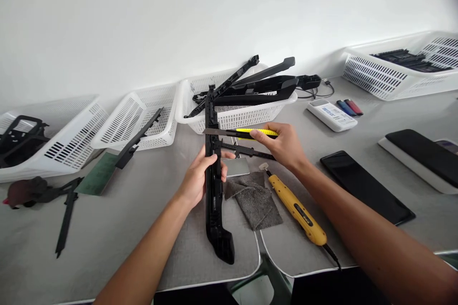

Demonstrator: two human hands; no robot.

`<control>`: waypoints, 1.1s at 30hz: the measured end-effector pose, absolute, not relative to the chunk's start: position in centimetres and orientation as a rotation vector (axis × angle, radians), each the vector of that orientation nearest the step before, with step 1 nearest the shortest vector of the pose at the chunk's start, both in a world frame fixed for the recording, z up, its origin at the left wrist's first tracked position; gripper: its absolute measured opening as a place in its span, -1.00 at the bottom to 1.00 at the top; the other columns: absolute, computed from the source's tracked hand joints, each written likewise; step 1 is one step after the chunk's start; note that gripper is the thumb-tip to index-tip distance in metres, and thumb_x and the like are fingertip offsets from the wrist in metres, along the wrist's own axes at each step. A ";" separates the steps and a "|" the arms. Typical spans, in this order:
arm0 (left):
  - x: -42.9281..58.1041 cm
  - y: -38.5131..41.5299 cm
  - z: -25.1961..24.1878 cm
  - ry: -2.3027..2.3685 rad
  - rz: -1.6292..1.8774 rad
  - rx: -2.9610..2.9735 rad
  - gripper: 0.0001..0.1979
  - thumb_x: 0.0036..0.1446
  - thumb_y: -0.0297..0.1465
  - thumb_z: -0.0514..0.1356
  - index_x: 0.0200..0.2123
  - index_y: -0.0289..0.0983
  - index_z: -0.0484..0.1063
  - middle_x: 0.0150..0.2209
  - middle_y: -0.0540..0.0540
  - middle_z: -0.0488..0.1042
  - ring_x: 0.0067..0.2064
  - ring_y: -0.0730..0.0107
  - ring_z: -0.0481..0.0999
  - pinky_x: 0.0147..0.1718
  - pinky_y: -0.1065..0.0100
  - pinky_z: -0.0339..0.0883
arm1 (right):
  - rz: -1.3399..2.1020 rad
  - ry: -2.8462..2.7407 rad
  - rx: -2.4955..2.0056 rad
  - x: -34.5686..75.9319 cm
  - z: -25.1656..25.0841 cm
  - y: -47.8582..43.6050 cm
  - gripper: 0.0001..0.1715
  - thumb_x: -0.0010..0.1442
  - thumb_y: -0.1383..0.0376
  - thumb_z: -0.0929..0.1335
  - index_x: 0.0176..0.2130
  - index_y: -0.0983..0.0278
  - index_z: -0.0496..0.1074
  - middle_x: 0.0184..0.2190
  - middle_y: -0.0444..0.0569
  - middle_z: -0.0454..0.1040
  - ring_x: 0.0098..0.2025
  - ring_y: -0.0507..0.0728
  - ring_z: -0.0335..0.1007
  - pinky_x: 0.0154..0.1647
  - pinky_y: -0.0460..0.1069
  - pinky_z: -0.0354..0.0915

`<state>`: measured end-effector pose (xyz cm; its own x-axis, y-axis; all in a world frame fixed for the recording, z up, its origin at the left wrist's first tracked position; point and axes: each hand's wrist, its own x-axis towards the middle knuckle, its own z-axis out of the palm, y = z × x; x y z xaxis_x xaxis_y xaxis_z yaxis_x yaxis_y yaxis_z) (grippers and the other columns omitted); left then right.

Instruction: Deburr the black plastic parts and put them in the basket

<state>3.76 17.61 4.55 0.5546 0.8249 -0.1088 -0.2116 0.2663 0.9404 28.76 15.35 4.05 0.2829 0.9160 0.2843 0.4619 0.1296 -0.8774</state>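
Note:
My left hand (pixel 198 174) is closed around the middle of a long black plastic trim piece (pixel 213 200), held upright lengthwise with its curved, wider end toward me. In my right hand (pixel 282 145) is a yellow and black utility knife (pixel 254 133). Its blade (pixel 218 131) is extended and lies across the upper part of the trim piece; whether it touches the plastic I cannot tell. Below the right hand rest a grey cloth (pixel 255 202) and a yellow corded power tool (pixel 296 209). A black caliper-like bar (pixel 255 152) lies behind the trim piece, partly hidden.
Behind my hands a white basket (pixel 239 119) holds several black trim pieces. More white baskets stand at left (pixel 67 152) and right (pixel 375 76). A black phone (pixel 365 186), a white power bank (pixel 332 114) and two lighters (pixel 348 107) lie at right; a green sheet (pixel 98 174) lies left.

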 end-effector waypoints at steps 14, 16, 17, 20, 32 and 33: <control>3.8 17.6 4.6 0.600 0.766 1.029 -0.68 0.16 -0.31 0.36 -0.10 -0.18 0.32 -0.33 0.06 0.38 -0.47 0.50 0.39 -0.51 0.44 0.28 | 0.618 -1.462 -1.428 28.4 4.3 15.0 -0.18 0.15 -0.42 0.42 -0.53 0.24 0.36 -0.59 -0.16 0.23 -0.48 0.04 0.09 -0.46 0.00 -0.02; 3.8 17.7 4.7 0.601 0.799 1.020 -0.70 0.13 -0.35 0.35 -0.14 -0.18 0.31 -0.32 0.05 0.37 -0.46 0.49 0.39 -0.49 0.43 0.29 | 0.674 -1.514 -1.425 28.3 4.3 14.9 -0.16 0.13 -0.45 0.41 -0.53 0.24 0.36 -0.59 -0.16 0.22 -0.48 0.04 0.08 -0.46 0.00 -0.03; 3.7 17.7 4.8 0.599 0.811 1.014 -0.70 0.12 -0.37 0.34 -0.14 -0.18 0.31 -0.32 0.05 0.37 -0.46 0.49 0.38 -0.49 0.43 0.30 | 0.644 -1.491 -1.445 28.3 4.3 14.9 -0.15 0.13 -0.46 0.40 -0.53 0.23 0.36 -0.59 -0.16 0.21 -0.48 0.04 0.07 -0.47 0.01 -0.04; 3.6 17.8 5.0 0.578 0.824 1.007 -0.70 0.06 -0.41 0.29 -0.13 -0.17 0.31 -0.30 0.05 0.37 -0.46 0.49 0.40 -0.48 0.42 0.32 | 0.477 -1.327 -1.484 28.6 4.6 14.9 -0.15 0.14 -0.46 0.40 -0.53 0.22 0.33 -0.60 -0.17 0.17 -0.48 0.04 0.03 -0.47 0.00 -0.07; 3.6 17.8 4.7 0.571 0.871 0.974 -0.72 -0.12 -0.47 0.24 -0.25 -0.23 0.36 -0.26 -0.02 0.44 -0.46 0.46 0.39 -0.57 0.38 0.33 | 0.608 -1.420 -1.417 29.4 4.7 15.1 -0.18 0.17 -0.42 0.41 -0.54 0.23 0.31 -0.59 -0.19 0.17 -0.49 0.02 0.03 -0.47 0.00 -0.05; 3.6 17.8 4.6 0.583 0.872 0.980 -0.70 -0.11 -0.46 0.23 -0.22 -0.24 0.39 -0.29 -0.03 0.46 -0.46 0.44 0.39 -0.56 0.38 0.32 | 0.670 -1.474 -1.395 29.5 4.7 15.1 -0.18 0.17 -0.42 0.41 -0.54 0.23 0.32 -0.60 -0.19 0.18 -0.50 0.02 0.03 -0.48 0.00 -0.05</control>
<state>3.57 17.81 4.63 0.5384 0.8416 -0.0434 -0.3621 0.2776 0.8898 29.47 15.08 4.70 0.1179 0.9564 0.2672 0.4272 0.1941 -0.8831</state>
